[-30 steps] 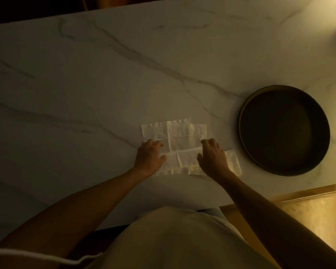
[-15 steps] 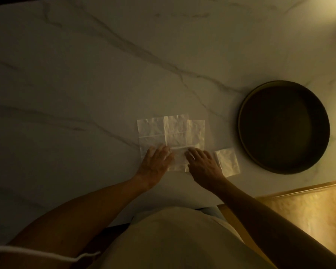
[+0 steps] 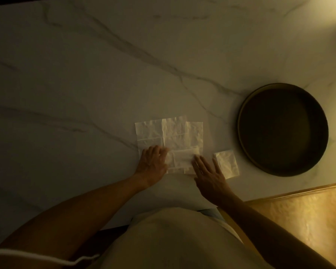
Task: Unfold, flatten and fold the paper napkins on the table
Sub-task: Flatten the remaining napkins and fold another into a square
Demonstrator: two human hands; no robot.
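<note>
Dark round shallow metal tray (image 3: pixel 318 105) on white marble table (image 3: pixel 85 74), nothing inside. Left hand (image 3: pixel 153 164), right hand (image 3: pixel 208 171) flat, fingers spread, pressing unfolded white paper napkin (image 3: pixel 175 136). Small folded napkin (image 3: pixel 228 164) beside tray.

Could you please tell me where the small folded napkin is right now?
The folded napkin lies flat on the table, right of the right hand, between the spread napkin and the round tray.

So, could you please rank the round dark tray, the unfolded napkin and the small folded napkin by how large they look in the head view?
1. Round dark tray, clearly largest.
2. Unfolded napkin, partly covered by both hands.
3. Small folded napkin, clearly smallest, beside the right hand.
</note>
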